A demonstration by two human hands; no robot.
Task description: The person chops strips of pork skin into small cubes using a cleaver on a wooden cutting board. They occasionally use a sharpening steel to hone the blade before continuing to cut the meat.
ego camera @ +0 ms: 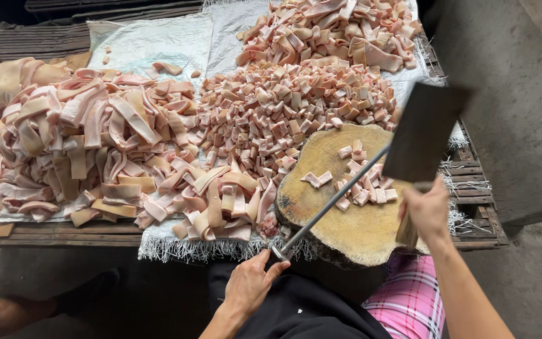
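My right hand [426,210] grips the wooden handle of a broad dark cleaver [423,130], whose blade stands raised over the right side of a round wooden chopping block [346,226]. My left hand [250,281] holds the near end of a long grey metal rod [334,199], which slants up across the block and meets the cleaver blade. Small cut pink meat pieces [362,182] lie on the block under the rod.
Long pink meat strips [89,147] are heaped at left on a white woven sheet [152,44], a mound of small cubes [283,107] in the middle, more strips [334,28] at the back. A grey concrete wall [509,94] stands at right. Someone's foot [7,307] shows at lower left.
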